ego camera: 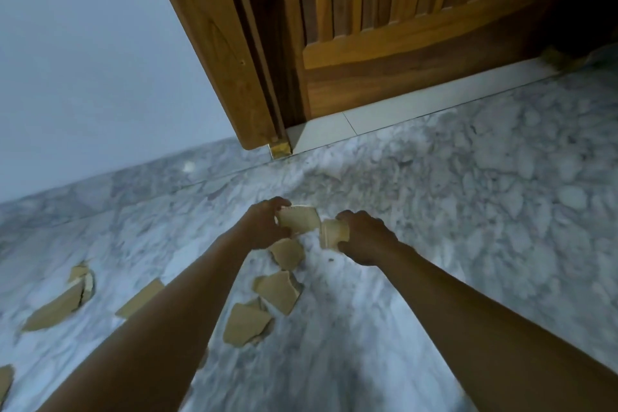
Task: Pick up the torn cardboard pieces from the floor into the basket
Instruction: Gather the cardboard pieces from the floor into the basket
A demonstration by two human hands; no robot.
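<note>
Just short of the wooden door (368, 43), the left hand (259, 227) pinches a jagged corrugated cardboard piece (299, 219). The right hand (364, 237) grips a smaller scrap (332, 232) (ribbed edge showing). Flat tan torn pieces (277, 291) lie on the veined marble floor (468, 211), farther from the door.

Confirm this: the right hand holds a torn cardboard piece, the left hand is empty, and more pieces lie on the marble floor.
Wrong on the left hand: the head view shows it gripping a torn cardboard piece too. The right hand holds a second piece, and more pieces lie on the marble floor.
</note>
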